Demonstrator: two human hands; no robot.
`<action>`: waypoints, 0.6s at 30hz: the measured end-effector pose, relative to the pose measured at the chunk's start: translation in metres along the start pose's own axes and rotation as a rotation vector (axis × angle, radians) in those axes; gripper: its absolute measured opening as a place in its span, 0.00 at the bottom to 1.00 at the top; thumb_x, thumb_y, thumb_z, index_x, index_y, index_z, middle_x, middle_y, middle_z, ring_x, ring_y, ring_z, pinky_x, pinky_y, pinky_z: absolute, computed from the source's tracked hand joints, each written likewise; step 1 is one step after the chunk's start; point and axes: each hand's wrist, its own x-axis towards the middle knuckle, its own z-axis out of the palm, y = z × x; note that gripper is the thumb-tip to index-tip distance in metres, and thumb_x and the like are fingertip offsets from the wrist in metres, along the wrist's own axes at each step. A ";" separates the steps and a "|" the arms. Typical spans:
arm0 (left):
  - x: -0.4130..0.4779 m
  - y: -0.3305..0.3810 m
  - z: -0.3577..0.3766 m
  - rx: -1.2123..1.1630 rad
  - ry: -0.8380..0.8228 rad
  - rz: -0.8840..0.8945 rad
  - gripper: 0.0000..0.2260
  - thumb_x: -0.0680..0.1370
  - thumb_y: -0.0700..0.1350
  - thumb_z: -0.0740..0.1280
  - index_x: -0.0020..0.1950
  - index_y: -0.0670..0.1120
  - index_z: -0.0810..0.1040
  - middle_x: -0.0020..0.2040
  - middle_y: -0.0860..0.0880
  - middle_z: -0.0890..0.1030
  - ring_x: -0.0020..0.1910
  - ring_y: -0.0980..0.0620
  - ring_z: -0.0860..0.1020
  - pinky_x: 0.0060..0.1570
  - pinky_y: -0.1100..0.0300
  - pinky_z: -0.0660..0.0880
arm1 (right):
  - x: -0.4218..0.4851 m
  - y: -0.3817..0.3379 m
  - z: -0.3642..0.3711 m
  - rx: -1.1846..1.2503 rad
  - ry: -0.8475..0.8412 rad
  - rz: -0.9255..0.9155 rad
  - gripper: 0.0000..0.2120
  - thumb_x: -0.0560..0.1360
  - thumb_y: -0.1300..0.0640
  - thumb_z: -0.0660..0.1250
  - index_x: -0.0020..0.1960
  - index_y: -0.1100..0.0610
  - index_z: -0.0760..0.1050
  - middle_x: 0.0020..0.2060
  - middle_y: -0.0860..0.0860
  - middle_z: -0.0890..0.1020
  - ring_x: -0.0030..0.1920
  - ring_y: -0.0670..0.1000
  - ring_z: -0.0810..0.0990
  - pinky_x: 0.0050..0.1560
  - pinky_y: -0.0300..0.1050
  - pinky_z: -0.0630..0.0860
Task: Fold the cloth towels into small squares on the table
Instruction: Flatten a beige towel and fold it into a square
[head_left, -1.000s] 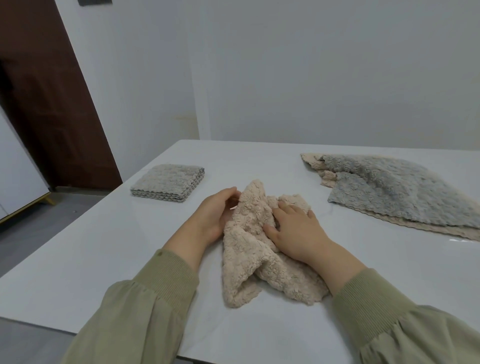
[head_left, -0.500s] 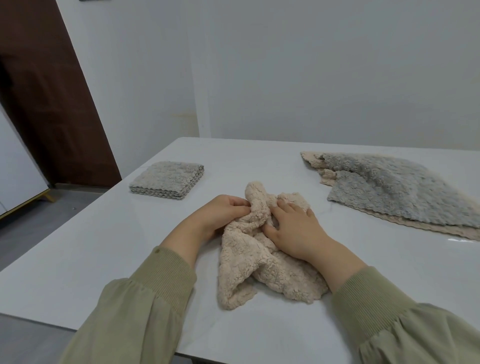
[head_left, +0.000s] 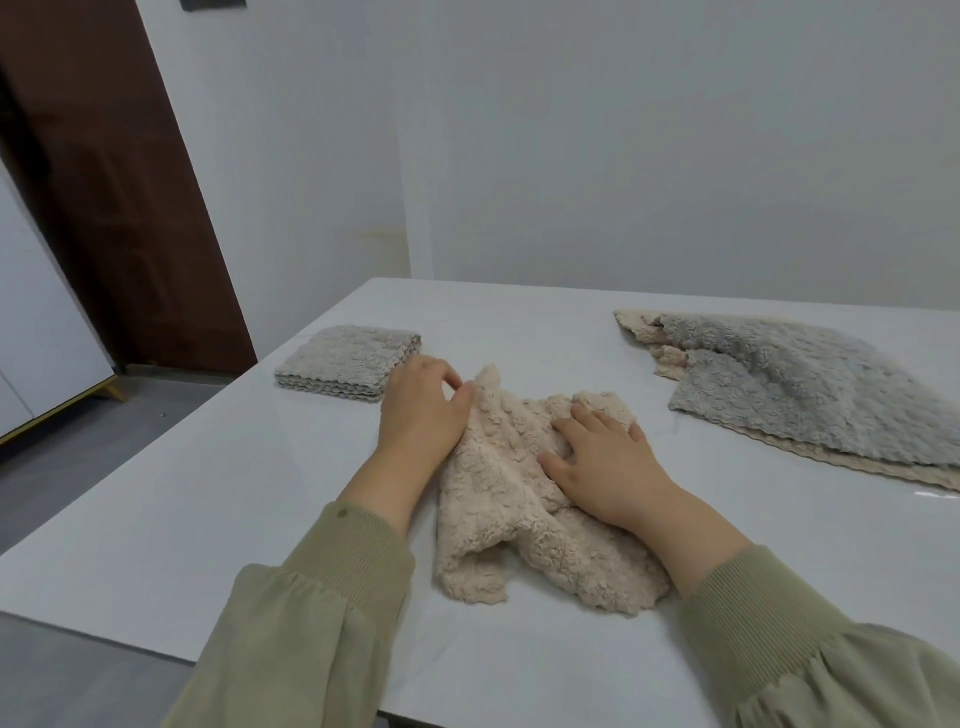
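Observation:
A crumpled beige towel (head_left: 519, 519) lies on the white table (head_left: 208, 493) in front of me. My left hand (head_left: 423, 410) pinches the towel's upper left corner between thumb and fingers. My right hand (head_left: 602, 462) lies on the towel's upper right part, its fingers curled into the fabric. A folded grey towel square (head_left: 347, 361) sits at the far left, just beyond my left hand. At the right, a grey towel (head_left: 810, 379) lies spread over a beige towel (head_left: 644, 332) underneath.
The table's left edge runs diagonally beside a grey floor (head_left: 62, 467). A brown door (head_left: 104, 182) and a white cabinet (head_left: 36, 322) stand at the left. A plain wall (head_left: 623, 156) rises behind the table.
My left hand has pulled the towel's corner up and to the left, toward the folded square. The towel has spread wider between my hands. My right hand stayed on the fabric.

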 end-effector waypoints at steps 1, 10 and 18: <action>0.002 -0.006 0.002 0.059 -0.096 -0.090 0.09 0.78 0.52 0.63 0.50 0.47 0.75 0.56 0.48 0.76 0.60 0.47 0.70 0.55 0.57 0.65 | 0.000 0.000 0.000 -0.001 0.000 -0.001 0.27 0.79 0.41 0.52 0.75 0.51 0.58 0.77 0.51 0.53 0.76 0.53 0.52 0.74 0.58 0.46; -0.003 0.002 0.000 -0.134 -0.165 -0.145 0.15 0.73 0.39 0.66 0.59 0.50 0.77 0.44 0.51 0.78 0.44 0.51 0.75 0.40 0.61 0.68 | 0.002 0.002 0.002 -0.001 -0.008 0.005 0.28 0.79 0.41 0.52 0.75 0.51 0.58 0.77 0.51 0.53 0.76 0.53 0.51 0.74 0.59 0.47; -0.008 0.013 -0.004 0.133 0.012 0.200 0.16 0.79 0.45 0.62 0.67 0.47 0.73 0.61 0.48 0.76 0.63 0.48 0.68 0.61 0.56 0.64 | 0.009 0.007 0.001 0.124 0.260 0.035 0.20 0.79 0.44 0.52 0.59 0.56 0.73 0.64 0.55 0.74 0.63 0.58 0.71 0.64 0.56 0.67</action>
